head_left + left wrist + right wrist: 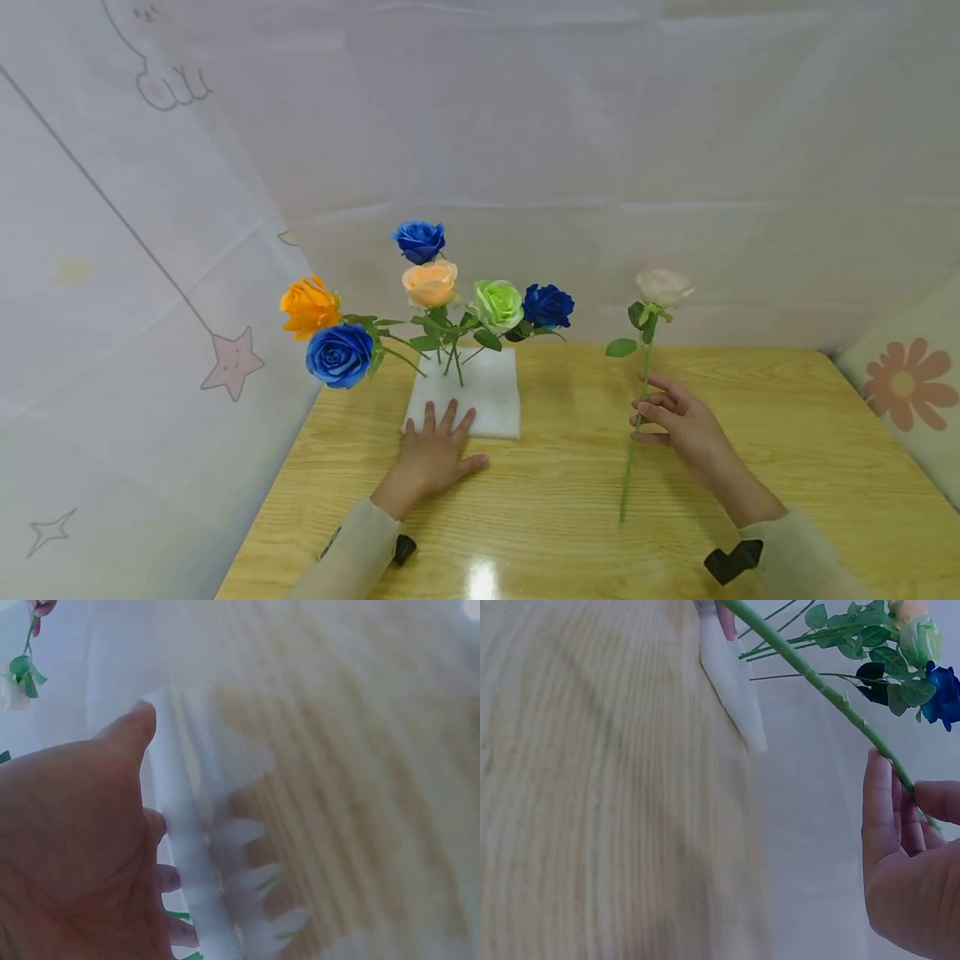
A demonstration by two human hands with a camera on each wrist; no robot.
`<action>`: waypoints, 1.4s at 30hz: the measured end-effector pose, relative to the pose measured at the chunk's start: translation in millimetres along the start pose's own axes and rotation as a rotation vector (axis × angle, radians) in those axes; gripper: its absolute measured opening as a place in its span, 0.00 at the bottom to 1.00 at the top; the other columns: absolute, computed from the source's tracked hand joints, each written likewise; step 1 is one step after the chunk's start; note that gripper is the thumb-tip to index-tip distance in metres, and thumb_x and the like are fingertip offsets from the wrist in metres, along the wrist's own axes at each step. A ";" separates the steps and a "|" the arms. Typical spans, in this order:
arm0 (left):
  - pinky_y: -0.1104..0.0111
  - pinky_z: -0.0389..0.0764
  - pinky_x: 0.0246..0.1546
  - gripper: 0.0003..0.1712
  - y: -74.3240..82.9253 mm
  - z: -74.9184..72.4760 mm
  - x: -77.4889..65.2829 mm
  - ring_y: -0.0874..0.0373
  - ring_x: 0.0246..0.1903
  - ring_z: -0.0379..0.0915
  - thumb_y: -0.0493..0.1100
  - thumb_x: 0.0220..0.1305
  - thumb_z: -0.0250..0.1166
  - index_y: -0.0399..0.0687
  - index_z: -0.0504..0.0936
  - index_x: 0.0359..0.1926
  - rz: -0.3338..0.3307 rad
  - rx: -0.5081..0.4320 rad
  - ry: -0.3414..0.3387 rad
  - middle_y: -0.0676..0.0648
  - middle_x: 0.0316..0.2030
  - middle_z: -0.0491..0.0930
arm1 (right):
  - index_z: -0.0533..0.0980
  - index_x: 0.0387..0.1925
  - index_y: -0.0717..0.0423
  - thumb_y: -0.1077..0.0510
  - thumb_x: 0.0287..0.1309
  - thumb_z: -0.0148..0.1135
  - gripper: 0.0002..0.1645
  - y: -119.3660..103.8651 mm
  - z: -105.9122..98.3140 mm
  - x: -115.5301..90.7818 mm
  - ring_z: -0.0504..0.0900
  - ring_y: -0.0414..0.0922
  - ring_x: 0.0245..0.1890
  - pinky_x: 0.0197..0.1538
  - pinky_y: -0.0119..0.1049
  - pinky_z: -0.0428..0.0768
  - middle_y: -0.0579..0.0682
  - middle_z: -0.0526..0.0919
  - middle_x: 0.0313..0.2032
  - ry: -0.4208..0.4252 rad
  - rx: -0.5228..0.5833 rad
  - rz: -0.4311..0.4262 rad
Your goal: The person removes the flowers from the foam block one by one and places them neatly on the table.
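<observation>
Between its thumb and fingers my right hand (686, 429) pinches the green stem of a white artificial rose (663, 287). The rose stands nearly upright, its bloom at the top and the stem's lower end hanging below the hand. In the right wrist view the stem (817, 686) runs slantwise down to the fingertips. With fingers spread, my left hand (435, 457) rests on the near edge of a white foam block (495, 400). Stuck in that block are several roses: orange (309, 308), peach (430, 284), light green (498, 306) and blue ones (339, 356).
A wooden table (555, 500) carries the block, which sits left of centre toward the back. Pale cloth (510, 125) hangs behind and at the sides, printed with a pink star (233, 363) and a flower (911, 385). The orange and front blue roses lean out leftward past the block.
</observation>
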State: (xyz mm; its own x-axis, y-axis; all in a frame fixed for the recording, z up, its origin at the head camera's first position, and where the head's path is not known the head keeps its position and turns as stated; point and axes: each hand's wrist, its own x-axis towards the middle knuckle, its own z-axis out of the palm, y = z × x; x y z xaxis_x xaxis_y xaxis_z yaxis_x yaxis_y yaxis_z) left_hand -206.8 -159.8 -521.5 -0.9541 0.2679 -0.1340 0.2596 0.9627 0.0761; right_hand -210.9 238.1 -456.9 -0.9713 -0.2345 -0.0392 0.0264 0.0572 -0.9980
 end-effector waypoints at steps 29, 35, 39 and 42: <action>0.37 0.49 0.72 0.53 4.9 16.3 -11.4 0.34 0.78 0.35 0.74 0.70 0.48 0.45 0.49 0.81 0.046 -0.137 0.071 0.38 0.80 0.43 | 0.57 0.76 0.54 0.57 0.74 0.58 0.36 52.2 11.8 -37.1 0.84 0.45 0.47 0.49 0.38 0.85 0.49 0.78 0.49 -0.205 0.137 0.134; 0.35 0.49 0.72 0.53 3.8 14.1 -11.1 0.33 0.78 0.36 0.73 0.70 0.49 0.45 0.49 0.81 0.054 -0.130 0.079 0.37 0.80 0.44 | 0.50 0.78 0.60 0.55 0.74 0.58 0.41 58.3 12.4 -36.6 0.84 0.46 0.48 0.49 0.38 0.85 0.50 0.77 0.50 -0.217 0.112 0.143; 0.35 0.50 0.71 0.52 3.1 13.3 -10.4 0.33 0.78 0.36 0.73 0.71 0.49 0.45 0.49 0.81 0.060 -0.117 0.079 0.37 0.80 0.44 | 0.48 0.78 0.62 0.55 0.73 0.58 0.43 61.3 10.8 -37.6 0.84 0.47 0.48 0.49 0.39 0.85 0.51 0.78 0.50 -0.206 0.079 0.165; 0.35 0.50 0.71 0.52 2.8 12.7 -9.8 0.33 0.78 0.36 0.73 0.71 0.49 0.46 0.49 0.81 0.063 -0.121 0.070 0.38 0.80 0.43 | 0.47 0.78 0.64 0.55 0.74 0.58 0.44 65.0 9.5 -38.0 0.84 0.48 0.48 0.50 0.40 0.85 0.51 0.78 0.50 -0.212 0.075 0.173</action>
State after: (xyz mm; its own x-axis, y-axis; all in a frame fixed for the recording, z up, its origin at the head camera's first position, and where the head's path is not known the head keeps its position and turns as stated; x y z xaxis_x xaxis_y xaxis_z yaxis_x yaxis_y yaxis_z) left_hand -194.8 -159.2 -532.5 -0.9456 0.3204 -0.0564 0.3035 0.9312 0.2016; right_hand -170.0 241.5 -520.7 -0.8799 -0.4260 -0.2104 0.2122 0.0439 -0.9763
